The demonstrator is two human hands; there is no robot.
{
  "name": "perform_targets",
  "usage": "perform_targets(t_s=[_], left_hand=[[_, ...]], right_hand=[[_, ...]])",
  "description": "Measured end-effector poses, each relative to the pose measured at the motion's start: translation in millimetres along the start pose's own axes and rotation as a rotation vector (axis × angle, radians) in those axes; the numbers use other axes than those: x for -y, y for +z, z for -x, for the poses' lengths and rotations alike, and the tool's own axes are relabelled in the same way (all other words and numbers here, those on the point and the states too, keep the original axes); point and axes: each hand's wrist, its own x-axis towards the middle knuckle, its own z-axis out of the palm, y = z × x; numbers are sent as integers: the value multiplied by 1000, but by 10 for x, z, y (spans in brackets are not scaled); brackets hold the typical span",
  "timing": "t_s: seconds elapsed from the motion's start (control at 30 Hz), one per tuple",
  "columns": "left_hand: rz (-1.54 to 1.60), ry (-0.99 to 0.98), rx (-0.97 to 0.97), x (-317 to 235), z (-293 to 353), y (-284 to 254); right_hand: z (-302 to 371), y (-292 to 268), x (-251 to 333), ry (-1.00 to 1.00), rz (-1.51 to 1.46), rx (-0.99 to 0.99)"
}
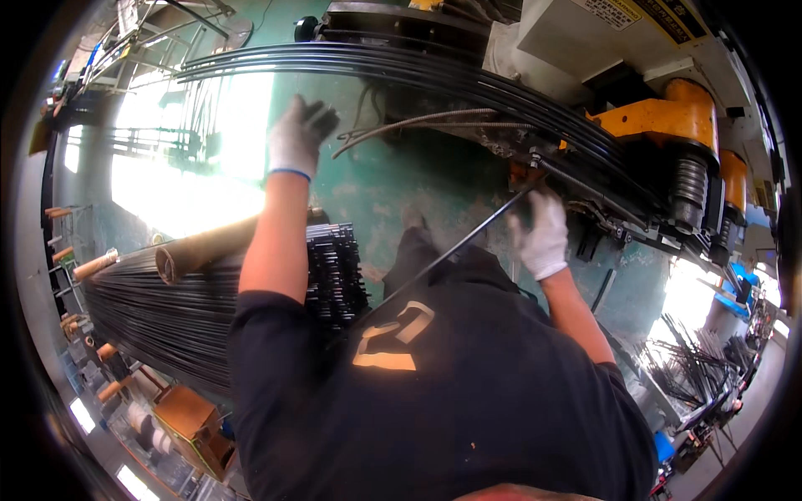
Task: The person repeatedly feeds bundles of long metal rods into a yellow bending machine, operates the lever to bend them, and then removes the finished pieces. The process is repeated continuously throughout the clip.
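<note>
My left hand (299,138), in a white glove with dark fingertips, is raised over the floor at the upper left. Its fingers are apart and hold nothing. My right hand (543,234), also gloved in white, is beside the machine with its fingers bent around the upper end of a thin dark metal rod (458,247). Part of that grip is hidden. The rod slants down to the left across my lap, and its lower end is lost against my dark shirt. Just above the rod's upper end is a bolt-like machine fitting (535,157).
Several long black rods (359,58) lie along the machine with orange arms (668,117) and coil springs (690,188). Flexible metal hoses (418,123) hang below them. A big bundle of rods (167,309) with a cardboard tube (205,249) on top is at my left. More rods (693,359) stand at the lower right.
</note>
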Motion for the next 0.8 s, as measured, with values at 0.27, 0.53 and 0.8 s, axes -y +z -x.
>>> perform_targets(t_s=[0.27,0.53,0.8], left_hand=[[-751,-243,335,1409,2048,120],[-1133,30,327,1328,2562,415],[-1582,221,280,1488,2932,-112]], right_hand=[[-408,-299,327,-638,-311,21],[-547,-302,180,-856,-131,284],[-165,-23,-478,-752,-45,420]])
